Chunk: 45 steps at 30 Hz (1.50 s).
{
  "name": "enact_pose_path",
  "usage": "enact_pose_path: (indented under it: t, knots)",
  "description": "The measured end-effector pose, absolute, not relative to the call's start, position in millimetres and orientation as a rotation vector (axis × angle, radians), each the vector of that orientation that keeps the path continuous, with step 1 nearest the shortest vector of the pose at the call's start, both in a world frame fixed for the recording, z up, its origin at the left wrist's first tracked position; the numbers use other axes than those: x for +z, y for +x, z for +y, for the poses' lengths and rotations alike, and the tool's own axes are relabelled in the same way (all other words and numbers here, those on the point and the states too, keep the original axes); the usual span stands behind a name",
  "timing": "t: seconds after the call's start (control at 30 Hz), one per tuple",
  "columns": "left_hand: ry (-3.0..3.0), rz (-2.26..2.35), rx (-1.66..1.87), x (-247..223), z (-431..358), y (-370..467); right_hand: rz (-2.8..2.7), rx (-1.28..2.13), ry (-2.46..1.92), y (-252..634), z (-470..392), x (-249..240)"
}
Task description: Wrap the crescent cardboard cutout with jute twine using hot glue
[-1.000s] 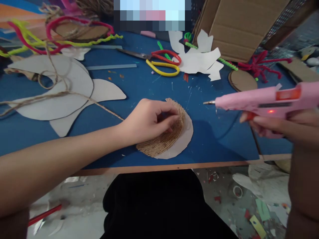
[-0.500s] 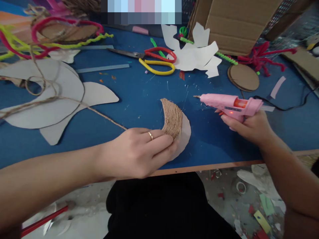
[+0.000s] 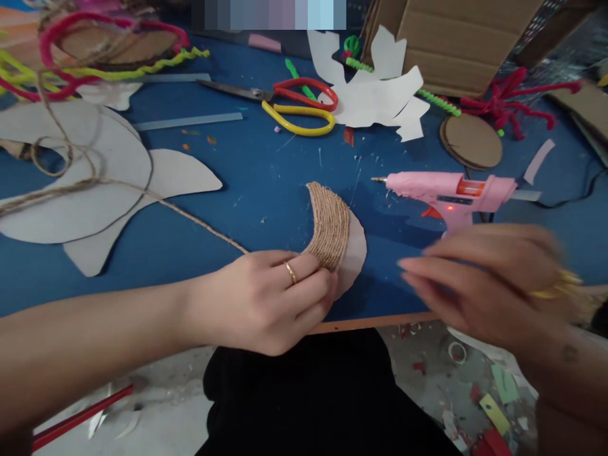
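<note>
The fingers of the left hand point(image 3: 268, 301) are closed on the near end of the curved piece point(image 3: 331, 218), which lies flat on the counter point(image 3: 275, 171). This hand is the nearer one, for it touches the piece. The long axis of the piece goes from these fingers away to its far tip, and its bulge, with a bare pale rim, faces the right hand point(image 3: 491, 285). That hand is to the right of the piece, apart from it, blurred, its fingers loosely bent and released, with nothing between them. The twine point(image 3: 194, 221) comes from the left of the piece and disappears under the left hand. To the right of the piece, beyond the right hand, is the pink glue gun point(image 3: 441, 190), its nozzle toward the piece. Compared with half a second ago, the right hand has let go of this gun, while the left hand keeps its hold.
</note>
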<state>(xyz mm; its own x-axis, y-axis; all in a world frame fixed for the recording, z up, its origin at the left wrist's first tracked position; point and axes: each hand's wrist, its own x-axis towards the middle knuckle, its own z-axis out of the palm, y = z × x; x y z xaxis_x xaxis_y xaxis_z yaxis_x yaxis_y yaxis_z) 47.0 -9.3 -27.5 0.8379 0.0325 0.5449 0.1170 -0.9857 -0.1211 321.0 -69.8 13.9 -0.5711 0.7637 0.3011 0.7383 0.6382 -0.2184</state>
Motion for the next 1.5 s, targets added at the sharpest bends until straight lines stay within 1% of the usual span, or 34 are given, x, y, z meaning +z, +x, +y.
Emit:
enact_pose_path:
  t: [0.07,0.1,0.27,0.37,0.9,1.2,1.5]
  knots:
    - [-2.883,-0.098,-0.82,-27.7,-10.1,45.9,-2.622,-0.124,-0.967,296.1,-53.8,3.2]
    - [-2.884,-0.091,-0.804,-27.8,-10.5,45.2,-2.651,-0.14,-0.913,286.3,-44.5,-2.1]
    - [-2.876,-0.094,-0.729,-26.9,-10.9,43.8,-2.591,0.153,-0.924,268.8,-13.3,-18.5]
    - [-2.876,-0.077,-0.717,-27.5,-10.3,44.2,-2.589,0.242,-0.935,270.2,-10.5,-21.9]
    - [-2.897,-0.075,-0.728,-26.8,-9.3,43.8,-2.518,0.38,-0.965,274.5,-10.0,-29.8]
    - [-2.902,-0.145,-0.742,-32.9,-12.8,42.6,-2.512,0.397,-1.015,272.9,-10.4,-31.9]
    - [-2.905,-0.081,-0.712,-28.6,-9.6,42.9,-2.5,0.421,-1.054,269.1,-12.0,-32.3]
